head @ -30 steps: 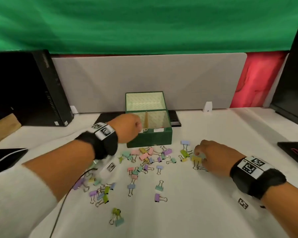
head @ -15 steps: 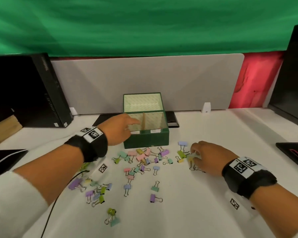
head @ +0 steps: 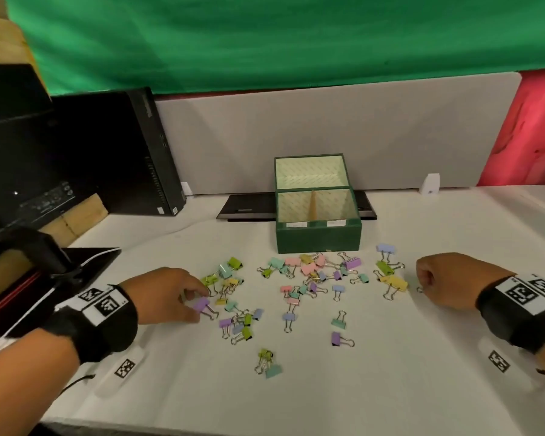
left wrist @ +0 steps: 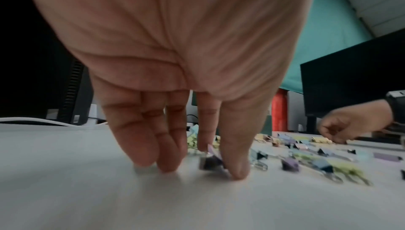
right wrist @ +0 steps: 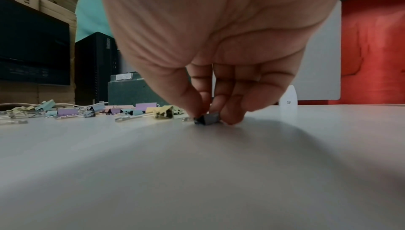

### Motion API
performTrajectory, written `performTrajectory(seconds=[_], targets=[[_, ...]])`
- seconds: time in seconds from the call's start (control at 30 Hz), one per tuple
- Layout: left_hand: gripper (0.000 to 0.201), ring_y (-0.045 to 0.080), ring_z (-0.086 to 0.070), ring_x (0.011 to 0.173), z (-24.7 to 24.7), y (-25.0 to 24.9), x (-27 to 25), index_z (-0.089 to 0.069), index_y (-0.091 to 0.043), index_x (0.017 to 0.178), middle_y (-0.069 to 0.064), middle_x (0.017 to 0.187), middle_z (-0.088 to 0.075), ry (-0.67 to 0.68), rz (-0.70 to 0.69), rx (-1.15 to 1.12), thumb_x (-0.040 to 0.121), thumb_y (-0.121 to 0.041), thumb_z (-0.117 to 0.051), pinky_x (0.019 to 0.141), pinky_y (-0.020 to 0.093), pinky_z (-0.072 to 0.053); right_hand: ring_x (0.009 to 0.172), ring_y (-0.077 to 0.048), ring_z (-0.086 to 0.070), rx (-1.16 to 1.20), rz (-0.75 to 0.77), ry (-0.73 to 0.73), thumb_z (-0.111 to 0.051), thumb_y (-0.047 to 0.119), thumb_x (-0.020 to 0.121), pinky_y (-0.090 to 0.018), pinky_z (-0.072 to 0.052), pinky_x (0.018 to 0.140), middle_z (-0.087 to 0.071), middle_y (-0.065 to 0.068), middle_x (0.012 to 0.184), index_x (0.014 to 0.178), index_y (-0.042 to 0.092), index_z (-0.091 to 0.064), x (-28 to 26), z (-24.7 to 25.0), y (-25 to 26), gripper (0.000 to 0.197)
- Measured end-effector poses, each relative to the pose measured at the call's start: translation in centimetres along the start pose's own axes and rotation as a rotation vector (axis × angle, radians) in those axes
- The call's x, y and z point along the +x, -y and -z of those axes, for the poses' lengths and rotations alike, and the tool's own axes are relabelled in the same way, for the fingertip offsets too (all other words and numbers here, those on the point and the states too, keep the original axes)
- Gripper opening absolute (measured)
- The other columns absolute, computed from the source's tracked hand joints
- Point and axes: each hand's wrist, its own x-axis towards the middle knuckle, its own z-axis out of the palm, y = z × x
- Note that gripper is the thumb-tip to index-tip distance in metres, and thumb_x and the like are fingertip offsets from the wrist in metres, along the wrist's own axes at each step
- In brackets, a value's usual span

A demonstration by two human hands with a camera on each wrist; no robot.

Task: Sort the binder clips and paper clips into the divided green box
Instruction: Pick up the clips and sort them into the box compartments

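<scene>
Clips of many pale colours lie scattered on the white tabletop (head: 390, 388) in front of the green box (head: 317, 239), which stands open at the back with its lid up and a divider splitting it into a left and a right compartment (what already lies inside cannot be seen from here). All the loose ones I can make out are binder clips; no paper clip is plainly visible.

A second ago the left hand (head: 167, 294) was up at the box's left compartment; now it is down at the left edge of the scatter, thumb and forefinger closing on a purple binder clip (head: 202, 305) that sits on the tabletop. In the left wrist view the thumb tip touches the clip's side, so the pinch looks just formed.

The right hand (head: 450, 280), which was among the yellow clips, has shifted slightly right and pinches a small dark binder clip (right wrist: 208, 118) between thumb and fingertips, also resting on the surface.

My reading: one drop has been made, and both hands are starting fresh pickups. Most of the pile remains, so the sorting is at an early stage.
</scene>
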Motion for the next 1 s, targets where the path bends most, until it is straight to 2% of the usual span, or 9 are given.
performTrajectory(seconds=[0.13, 0.33, 0.43, 0.53, 0.63, 0.7, 0.8, 0.9, 1.0], targets=[[0.025, 0.000, -0.057, 0.085, -1.0, -1.1, 0.1, -0.058, -0.049, 0.105, -0.019, 0.098, -0.062, -0.053, -0.029, 0.011, 0.083, -0.046, -0.070, 0.081, 0.021, -0.053, 0.082, -0.010, -0.054, 0.078, -0.029, -0.068, -0.053, 0.017, 0.087, -0.022, -0.041, 0.068, -0.059, 0.010, 0.092, 0.086, 0.033, -0.055, 0.0, -0.2, -0.2, 0.016], [0.020, 0.010, -0.064, 0.072, -0.2, -0.8, 0.0, -0.059, -0.025, 0.080, -0.005, 0.081, -0.068, -0.179, -0.004, -0.293, 0.078, -0.024, -0.079, 0.064, 0.023, -0.052, 0.078, -0.008, -0.050, 0.136, 0.017, -0.127, -0.056, 0.005, 0.085, -0.017, -0.033, 0.060, -0.052, 0.008, 0.091, 0.091, 0.035, -0.053, 0.0, -0.3, -0.1, 0.031], [0.022, 0.020, -0.069, 0.067, 0.3, -1.0, -0.5, -0.062, -0.020, 0.100, 0.006, 0.078, -0.072, -0.153, 0.006, -0.756, 0.086, -0.008, -0.072, 0.060, 0.028, -0.055, 0.083, -0.010, -0.053, 0.125, 0.055, -0.123, -0.051, 0.000, 0.086, -0.019, -0.040, 0.070, -0.055, 0.008, 0.096, 0.094, 0.035, -0.057, -0.2, -0.3, 0.1, 0.036], [0.032, 0.020, -0.067, 0.072, 0.4, -1.6, -0.8, -0.072, -0.022, 0.105, 0.000, 0.084, -0.072, -0.071, 0.003, -0.910, 0.094, 0.004, -0.055, 0.062, 0.031, -0.055, 0.084, -0.012, -0.056, 0.093, 0.083, -0.115, -0.045, 0.004, 0.092, -0.021, -0.043, 0.070, -0.062, 0.005, 0.096, 0.081, 0.035, -0.059, -0.8, 0.3, 1.0, 0.035], [0.033, 0.011, -0.061, 0.072, 0.0, -2.7, -0.5, -0.075, -0.021, 0.088, -0.011, 0.076, -0.069, -0.023, -0.017, -0.666, 0.091, 0.001, -0.051, 0.064, 0.027, -0.051, 0.088, -0.014, -0.056, 0.096, 0.156, -0.025, -0.045, 0.009, 0.092, -0.025, -0.047, 0.078, -0.064, 0.006, 0.096, 0.079, 0.027, -0.064, -2.2, 1.0, 3.1, 0.030], [0.015, 0.003, -0.057, 0.084, -0.2, -3.4, -0.3, -0.072, -0.037, 0.093, -0.017, 0.090, -0.062, -0.003, -0.078, -0.297, 0.089, -0.026, -0.063, 0.077, 0.020, -0.048, 0.087, -0.014, -0.058, 0.130, 0.228, 0.052, -0.045, 0.012, 0.090, -0.031, -0.050, 0.084, -0.065, 0.006, 0.094, 0.077, 0.026, -0.064, -3.2, 1.0, 5.1, 0.027], [0.034, 0.000, -0.051, 0.089, -0.8, -4.5, -0.5, -0.063, -0.050, 0.113, -0.020, 0.100, -0.044, 0.044, -0.161, 0.038, 0.080, -0.059, -0.066, 0.074, 0.014, -0.039, 0.084, -0.012, -0.057, 0.172, 0.347, 0.115, -0.043, 0.014, 0.091, -0.030, -0.050, 0.081, -0.063, 0.008, 0.089, 0.079, 0.026, -0.063, -4.5, 0.7, 8.0, 0.026], [0.033, 0.001, -0.051, 0.086, -1.2, -5.4, -0.5, -0.063, -0.048, 0.116, -0.017, 0.101, -0.040, 0.011, -0.220, 0.088, 0.084, -0.055, -0.066, 0.073, 0.016, -0.040, 0.084, -0.010, -0.057, 0.182, 0.427, 0.107, -0.041, 0.015, 0.093, -0.031, -0.051, 0.081, -0.063, 0.010, 0.089, 0.080, 0.025, -0.061, -5.0, 0.5, 9.9, 0.026], [0.018, 0.001, -0.049, 0.082, -1.3, -5.7, -0.3, -0.066, -0.041, 0.102, -0.016, 0.102, -0.040, 0.013, -0.242, 0.134, 0.087, -0.051, -0.064, 0.074, 0.018, -0.043, 0.083, -0.012, -0.057, 0.150, 0.467, 0.119, -0.040, 0.016, 0.093, -0.033, -0.051, 0.080, -0.062, 0.010, 0.087, 0.081, 0.027, -0.060, -5.2, 0.5, 10.6, 0.025]])
